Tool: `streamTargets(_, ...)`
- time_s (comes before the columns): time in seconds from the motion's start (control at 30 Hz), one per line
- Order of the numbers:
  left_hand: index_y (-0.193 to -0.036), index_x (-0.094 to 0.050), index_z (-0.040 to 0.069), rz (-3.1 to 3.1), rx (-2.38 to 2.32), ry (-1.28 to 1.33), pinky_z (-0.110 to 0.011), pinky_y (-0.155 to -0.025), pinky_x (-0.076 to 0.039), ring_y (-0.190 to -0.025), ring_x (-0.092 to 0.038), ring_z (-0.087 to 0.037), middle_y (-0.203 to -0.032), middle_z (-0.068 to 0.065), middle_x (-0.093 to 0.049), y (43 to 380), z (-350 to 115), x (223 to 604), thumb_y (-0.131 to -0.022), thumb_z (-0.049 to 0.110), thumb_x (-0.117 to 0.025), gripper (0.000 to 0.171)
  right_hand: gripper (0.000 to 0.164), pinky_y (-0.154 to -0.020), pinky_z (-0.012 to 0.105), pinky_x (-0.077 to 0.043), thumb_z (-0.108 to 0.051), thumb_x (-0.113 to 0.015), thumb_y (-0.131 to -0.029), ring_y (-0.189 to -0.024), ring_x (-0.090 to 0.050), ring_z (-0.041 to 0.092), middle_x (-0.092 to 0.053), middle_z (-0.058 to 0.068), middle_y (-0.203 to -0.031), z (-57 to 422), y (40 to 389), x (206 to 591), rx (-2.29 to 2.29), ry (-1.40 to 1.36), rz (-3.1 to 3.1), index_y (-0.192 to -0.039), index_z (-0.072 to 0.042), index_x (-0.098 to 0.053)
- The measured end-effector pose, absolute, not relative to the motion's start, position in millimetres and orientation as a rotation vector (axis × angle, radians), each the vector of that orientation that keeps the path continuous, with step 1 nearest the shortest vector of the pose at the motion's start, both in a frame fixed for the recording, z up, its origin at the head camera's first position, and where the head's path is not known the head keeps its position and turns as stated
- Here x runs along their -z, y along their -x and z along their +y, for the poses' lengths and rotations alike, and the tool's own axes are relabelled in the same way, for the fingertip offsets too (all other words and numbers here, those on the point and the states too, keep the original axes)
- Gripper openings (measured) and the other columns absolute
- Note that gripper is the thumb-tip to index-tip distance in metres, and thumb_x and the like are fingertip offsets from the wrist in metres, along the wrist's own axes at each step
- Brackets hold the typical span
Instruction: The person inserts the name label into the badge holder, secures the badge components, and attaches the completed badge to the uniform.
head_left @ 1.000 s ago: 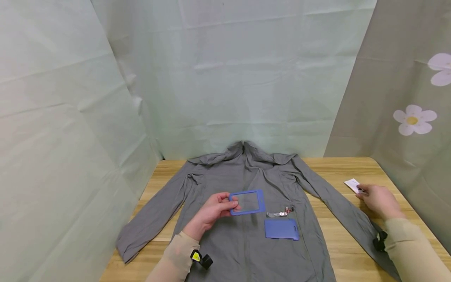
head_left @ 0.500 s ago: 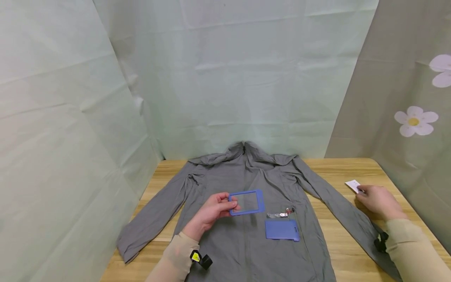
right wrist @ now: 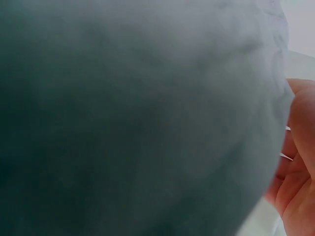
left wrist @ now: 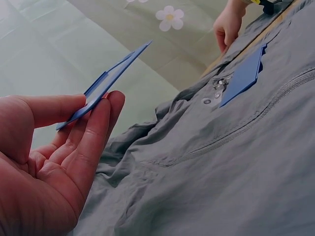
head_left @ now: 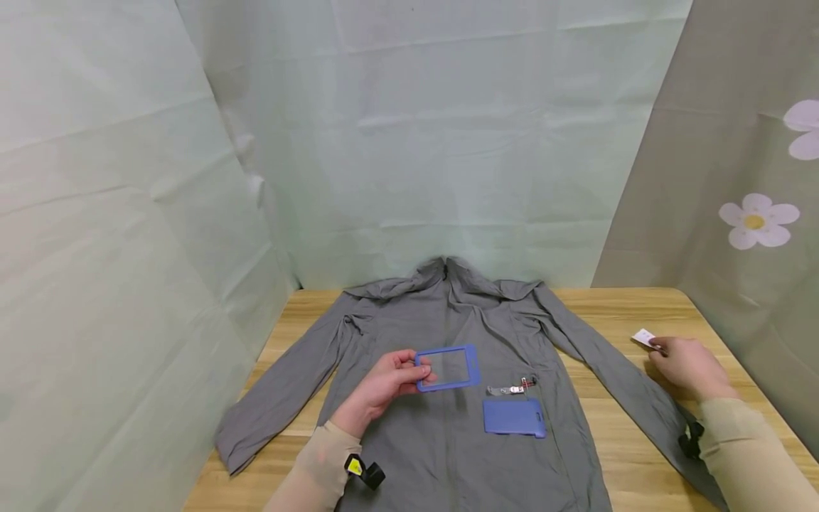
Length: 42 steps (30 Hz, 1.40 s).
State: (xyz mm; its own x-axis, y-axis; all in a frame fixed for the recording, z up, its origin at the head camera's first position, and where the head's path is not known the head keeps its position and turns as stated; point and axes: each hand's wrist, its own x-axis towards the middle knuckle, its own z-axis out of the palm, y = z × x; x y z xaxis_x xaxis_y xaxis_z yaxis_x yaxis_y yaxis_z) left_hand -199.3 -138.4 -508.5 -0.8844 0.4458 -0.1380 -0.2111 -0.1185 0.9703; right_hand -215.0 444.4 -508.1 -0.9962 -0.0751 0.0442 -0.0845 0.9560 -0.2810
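Near the right edge of the desk [head_left: 611,309], some way short of its far right corner, the right hand [head_left: 691,366] is pinching the near end of a white card [head_left: 643,336] between thumb and finger, and the card's other end is pointing leftward and towards the far edge; the fingers are covering part of it, so its long axis is staying uncertain. Over the middle of the desk, the left hand [head_left: 393,377] is pinching the left end of a blue frame [head_left: 474,365], thumb on one face and fingers behind, and is holding it raised above the grey jacket [head_left: 403,434]. What is mattering most, as a judgement, is the sideways gap: the frame is lying well to the left of the card, its long axis running roughly parallel to the far edge and its broader end facing the right hand. A blue plate [head_left: 514,417] is lying on the jacket between the hands, nearer the left one, with a metal clip [head_left: 515,390] resting just beyond it. The card is carrying small dark marks too tiny to read, and no brand or label is showing legibly anywhere
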Motion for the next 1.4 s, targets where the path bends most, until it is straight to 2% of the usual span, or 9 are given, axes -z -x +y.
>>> streamTargets(0.2, -0.108, -0.065, -0.001, 1.728, -2.049, -0.266, -0.033, -0.084, -0.064, -0.093, -0.078, -0.015, -0.097, -0.006, -0.078, 199, -139, 509, -0.103, 0.001, -0.069, 0.007, 0.029, -0.076, 0.07, -0.052, -0.005, -0.066, -0.095, -0.095, -0.066, 0.06, -0.068, 0.04, -0.113, 448, 212, 514, -0.441, -0.147, -3.023, -0.12, 0.01, -0.071)
streamTargets(0.4, -0.11, -0.066, -0.002, 1.743, -2.039, -0.273, -0.032, -0.083, -0.064, -0.093, -0.078, -0.016, -0.098, -0.006, -0.078, 199, -140, 510, -0.103, 0.003, -0.07, 0.009, 0.032, -0.079, 0.071, -0.051, 0.002, -0.064, -0.091, -0.1, -0.063, 0.065, -0.065, 0.043, -0.116, 450, 208, 513, -0.464, -0.13, -3.011, -0.122, 0.008, -0.071)
streamTargets(0.6, -0.11, -0.066, -0.002, 1.747, -2.038, -0.274, -0.031, -0.082, -0.064, -0.093, -0.078, -0.015, -0.098, -0.006, -0.078, 199, -141, 511, -0.103, 0.004, -0.07, 0.011, 0.032, -0.074, 0.065, -0.052, 0.004, -0.063, -0.091, -0.093, -0.066, 0.059, -0.066, 0.042, -0.116, 451, 207, 515, -0.494, -0.11, -2.984, -0.122, 0.007, -0.072)
streamTargets(0.73, -0.11, -0.066, -0.002, 1.749, -2.039, -0.265, -0.031, -0.082, -0.064, -0.093, -0.078, -0.015, -0.097, -0.006, -0.078, 199, -141, 510, -0.103, 0.004, -0.07, 0.01, 0.031, -0.067, 0.049, -0.048, 0.003, -0.062, -0.093, -0.083, -0.063, 0.045, -0.067, 0.04, -0.116, 453, 206, 515, -0.546, -0.069, -2.943, -0.122, 0.007, -0.073)
streamTargets(0.83, -0.11, -0.066, -0.002, 1.746, -2.042, -0.265, -0.031, -0.082, -0.064, -0.093, -0.078, -0.015, -0.097, -0.006, -0.079, 199, -141, 510, -0.103, 0.004, -0.07, 0.01, 0.033, -0.066, 0.042, -0.043, 0.002, -0.061, -0.095, -0.082, -0.06, 0.042, -0.066, 0.039, -0.12, 454, 204, 515, -0.577, -0.016, -2.926, -0.125, 0.007, -0.072)
streamTargets(0.97, -0.111, -0.066, -0.001, 1.745, -2.045, -0.271, -0.03, -0.082, -0.064, -0.093, -0.078, -0.015, -0.097, -0.006, -0.079, 199, -142, 511, -0.103, 0.004, -0.07, 0.01, 0.031, -0.071, 0.055, -0.05, 0.0, -0.06, -0.096, -0.093, -0.064, 0.054, -0.065, 0.04, -0.122, 456, 201, 515, -0.591, 0.046, -2.886, -0.124, 0.011, -0.069)
streamTargets(1.07, -0.111, -0.066, -0.001, 1.746, -2.045, -0.274, -0.03, -0.081, -0.064, -0.094, -0.078, -0.015, -0.098, -0.005, -0.079, 199, -142, 511, -0.103, 0.005, -0.07, 0.01, 0.026, -0.076, 0.064, -0.05, -0.001, -0.061, -0.096, -0.099, -0.063, 0.059, -0.067, 0.04, -0.116, 455, 201, 515, -0.6, 0.096, -2.846, -0.118, 0.013, -0.067)
streamTargets(1.17, -0.111, -0.066, -0.001, 1.743, -2.046, -0.275, -0.03, -0.081, -0.064, -0.094, -0.078, -0.015, -0.098, -0.005, -0.079, 199, -142, 511, -0.104, 0.005, -0.07, 0.01, 0.022, -0.074, 0.062, -0.049, -0.003, -0.063, -0.096, -0.097, -0.064, 0.057, -0.068, 0.039, -0.11, 454, 201, 514, -0.607, 0.146, -2.823, -0.112, 0.012, -0.064)
streamTargets(1.4, -0.11, -0.066, 0.001, 1.735, -2.053, -0.27, -0.03, -0.081, -0.064, -0.094, -0.078, -0.014, -0.097, -0.005, -0.079, 198, -142, 510, -0.104, 0.004, -0.069, 0.008, 0.023, -0.068, 0.051, -0.048, -0.009, -0.068, -0.098, -0.09, -0.065, 0.051, -0.07, 0.036, -0.107, 447, 198, 512, -0.649, 0.137, -2.782, -0.111, 0.009, -0.068)
